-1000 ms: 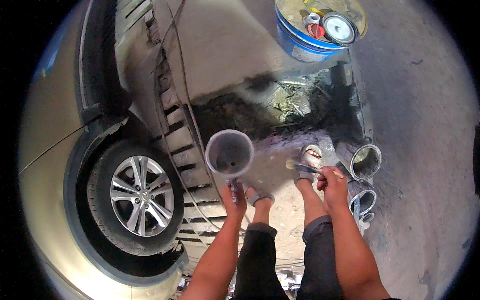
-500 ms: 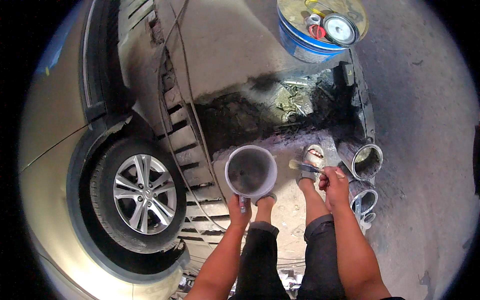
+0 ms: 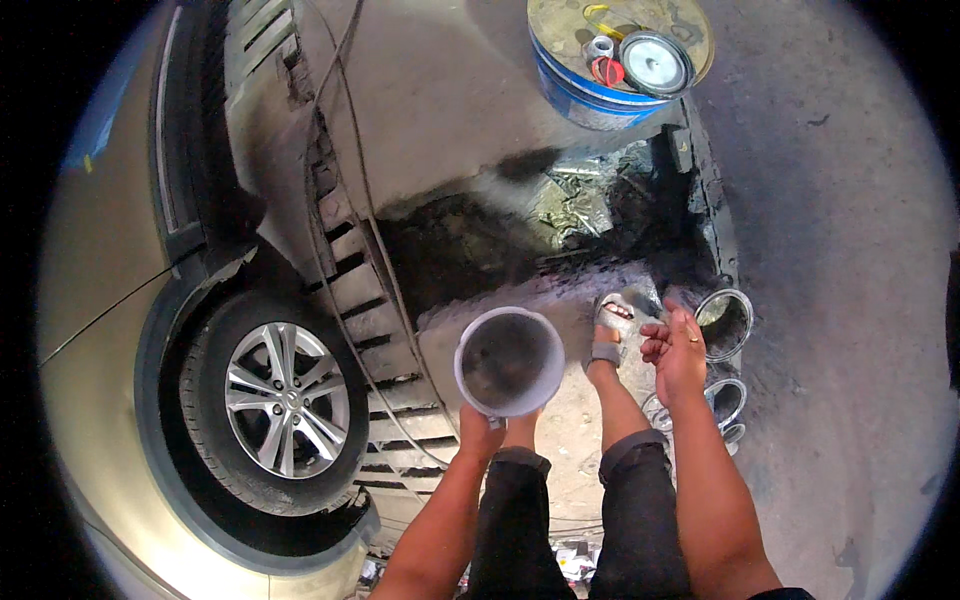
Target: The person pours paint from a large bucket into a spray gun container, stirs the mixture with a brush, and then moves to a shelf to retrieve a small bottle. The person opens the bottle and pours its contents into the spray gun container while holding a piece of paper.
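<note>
A grey-white plastic cup [image 3: 550, 365], wide-mouthed and darkly stained within, is held over the floor [image 3: 850, 300] before the person's legs, its opening toward the viewer. The left hand [image 3: 481, 432] grasps it at its near side. The right hand [image 3: 678, 352], a ring [image 3: 693, 339] on one finger, is raised with fingers loosely bent; from where I stand, blur leaves unclear whether it grips anything. The cup conceals most of the left foot; the right foot, in a grey sandal [image 3: 606, 352], stands between cup and right hand. Crowding the right hand is an open metal can [image 3: 746, 325]; a second can [image 3: 739, 402] lies nearer the person, with a small round container [image 3: 735, 436] beside it. Beyond the feet is a dark pit [image 3: 440, 240] containing crumpled, shiny sheeting [image 3: 575, 205]. To the left, two cable lines [image 3: 362, 170] run along a slotted grate [image 3: 345, 243], past which stands a car [image 3: 95, 290], one wheel [image 3: 287, 398] visible. At the far end is one blue drum [image 3: 585, 105]; its tan top carries four objects: a round tin lid [image 3: 656, 64], a red ring-shaped piece [image 3: 607, 71], a small white cap [image 3: 600, 47] and a yellow strip [image 3: 603, 20].
</note>
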{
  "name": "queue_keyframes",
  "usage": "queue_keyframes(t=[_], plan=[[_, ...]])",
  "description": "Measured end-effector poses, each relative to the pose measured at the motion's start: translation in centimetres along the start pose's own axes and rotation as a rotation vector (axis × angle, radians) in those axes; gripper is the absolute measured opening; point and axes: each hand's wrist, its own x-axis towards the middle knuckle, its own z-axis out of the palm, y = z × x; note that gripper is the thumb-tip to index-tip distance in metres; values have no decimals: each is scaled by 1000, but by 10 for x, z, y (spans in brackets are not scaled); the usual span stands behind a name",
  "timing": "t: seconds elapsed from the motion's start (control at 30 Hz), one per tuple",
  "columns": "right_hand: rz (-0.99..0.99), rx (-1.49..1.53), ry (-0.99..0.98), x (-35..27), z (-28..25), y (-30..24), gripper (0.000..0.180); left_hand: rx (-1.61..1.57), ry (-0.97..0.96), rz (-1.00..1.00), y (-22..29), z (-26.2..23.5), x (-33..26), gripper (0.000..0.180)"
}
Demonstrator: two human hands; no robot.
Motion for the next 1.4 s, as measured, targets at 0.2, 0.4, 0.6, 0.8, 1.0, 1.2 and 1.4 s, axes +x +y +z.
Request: queue_keyframes(t=[0.2, 0.4, 0.6, 0.8, 1.0, 1.2, 1.4], plan=[[-21, -55, -68, 5, 1, -17, 26, -52, -13, 85, 10, 7, 17, 38], [-65, -66, -39, 10, 15, -49, 22, 67, -46, 140, 11, 10, 32, 42], [-308, 0, -107, 69, 40, -102, 30, -137, -86, -89, 23, -2, 43, 29], [-372, 47, -37, 130, 100, -166, 40, -89, -26, -134, 26, -13, 51, 24], [-357, 63, -22, 158, 123, -182, 43, -86, -77, -139, 14, -25, 48, 23], [-424, -27, -23, 114, 77, -141, 24, -215, -243, -290, 11, -24, 43, 11], [-286, -76, -15, 13, -29, -28, 13, -275, -403, -249, 35, -19, 50, 22]])
